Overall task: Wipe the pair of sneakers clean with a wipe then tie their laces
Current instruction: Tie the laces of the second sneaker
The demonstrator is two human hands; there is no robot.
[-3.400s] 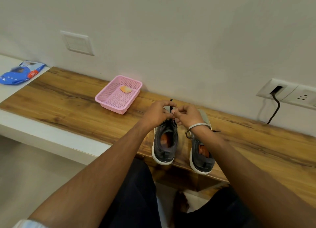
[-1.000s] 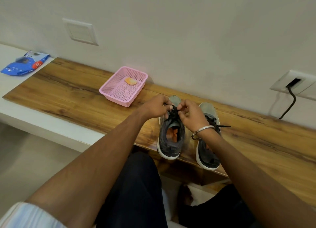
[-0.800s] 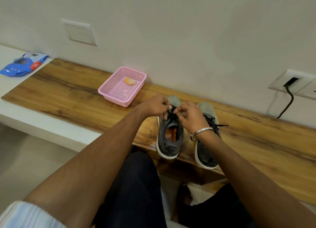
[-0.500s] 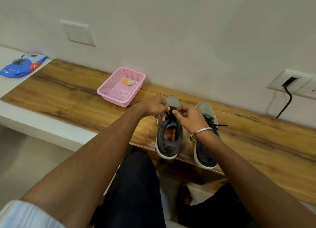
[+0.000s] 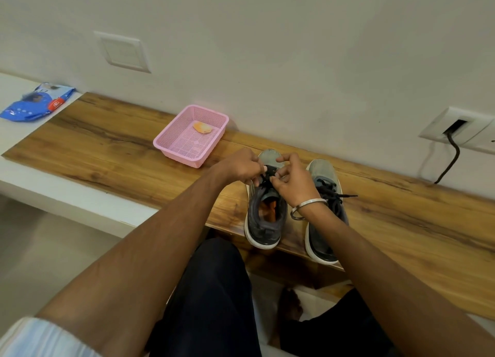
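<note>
Now both hands have dropped from the raised pull of a few seconds ago: the left hand (image 5: 245,168) and right hand (image 5: 292,181) pinch the laces (image 5: 269,173) low over the left sneaker (image 5: 265,214) on the worktop (image 5: 120,153), probably cinching its knot; the right sneaker (image 5: 325,193) looks loosely laced.

Black woven laces (image 5: 268,175), matt, pinched between the fingers of left hand (image 5: 242,166) and right hand (image 5: 292,180). Beneath the fingers, left sneaker (image 5: 265,217): dark grey knit cloth, matt, white smooth rubber-like sole edge, orange lining inside. Right sneaker (image 5: 325,212) just beside the right hand: same knit, paler toe. Bracelet (image 5: 308,205) behind the fingers at the wrist: polished metal, glossy. Bench (image 5: 120,156): wood grain, smooth, slight sheen. Basket (image 5: 190,138) left of the fingers: pink perforated plastic. Packet (image 5: 34,106) far left: glossy blue.
</note>
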